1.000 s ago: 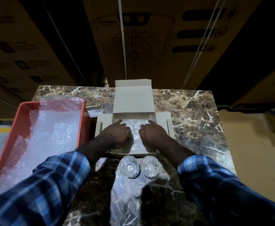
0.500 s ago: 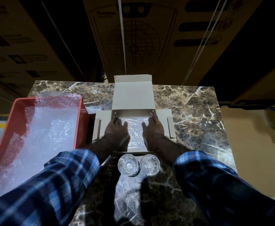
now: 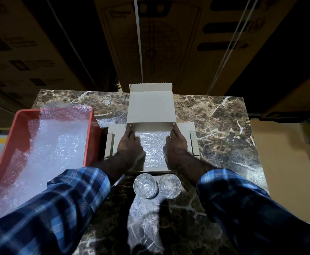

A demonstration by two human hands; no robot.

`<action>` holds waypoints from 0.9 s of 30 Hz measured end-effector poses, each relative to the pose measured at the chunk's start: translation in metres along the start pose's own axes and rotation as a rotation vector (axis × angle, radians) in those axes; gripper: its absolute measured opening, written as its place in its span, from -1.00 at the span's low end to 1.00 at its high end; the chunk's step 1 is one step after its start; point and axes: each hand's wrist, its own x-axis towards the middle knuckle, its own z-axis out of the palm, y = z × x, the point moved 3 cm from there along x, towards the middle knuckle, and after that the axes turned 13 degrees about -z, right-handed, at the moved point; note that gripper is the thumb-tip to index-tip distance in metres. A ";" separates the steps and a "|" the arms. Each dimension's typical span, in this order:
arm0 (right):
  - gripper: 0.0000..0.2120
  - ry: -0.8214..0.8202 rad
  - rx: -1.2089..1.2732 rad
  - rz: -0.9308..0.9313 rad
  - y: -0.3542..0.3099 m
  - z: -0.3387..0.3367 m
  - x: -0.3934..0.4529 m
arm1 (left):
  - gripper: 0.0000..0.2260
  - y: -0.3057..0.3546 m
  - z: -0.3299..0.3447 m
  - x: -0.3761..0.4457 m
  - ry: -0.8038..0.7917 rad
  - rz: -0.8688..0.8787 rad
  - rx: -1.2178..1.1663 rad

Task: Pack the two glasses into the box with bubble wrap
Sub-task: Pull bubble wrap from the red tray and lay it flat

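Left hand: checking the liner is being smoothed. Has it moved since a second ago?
Yes. The left hand slid away from the person toward the box lid hinge.

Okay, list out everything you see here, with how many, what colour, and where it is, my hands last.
Brown veined marble table: one, under everything.
Open grey cardboard box: one, table centre, lid flipped back.
Clear bubble wrap sheet: one, lining the box floor.
Clear drinking glasses: two, side by side, just near of the box.
Red plastic tray: one, left, heaped with more bubble wrap.
Loose bubble wrap piece: one, near the table's front edge.
Brown cartons: several, stacked behind.
Hands: left and right, fingers flat, pressing the sheet inside the box.
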 end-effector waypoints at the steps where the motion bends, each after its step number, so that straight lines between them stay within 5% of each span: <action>1: -0.51 -0.002 0.020 -0.001 0.001 -0.001 -0.001 | -0.62 0.006 -0.005 -0.001 -0.071 0.108 -0.191; 3: -0.56 0.030 0.068 -0.011 0.002 -0.002 -0.001 | -0.60 -0.005 -0.024 -0.009 -0.137 0.218 -0.136; 9: -0.78 0.214 0.155 -0.015 0.007 -0.007 -0.013 | -0.50 -0.007 -0.023 -0.011 -0.114 0.096 -0.193; 19: -0.65 0.170 0.199 -0.042 0.004 -0.002 -0.006 | -0.50 -0.007 -0.023 -0.010 -0.106 0.173 -0.214; 27: -0.62 0.808 0.537 -0.015 0.021 -0.001 -0.025 | -0.72 -0.050 -0.034 -0.004 0.036 0.177 -0.655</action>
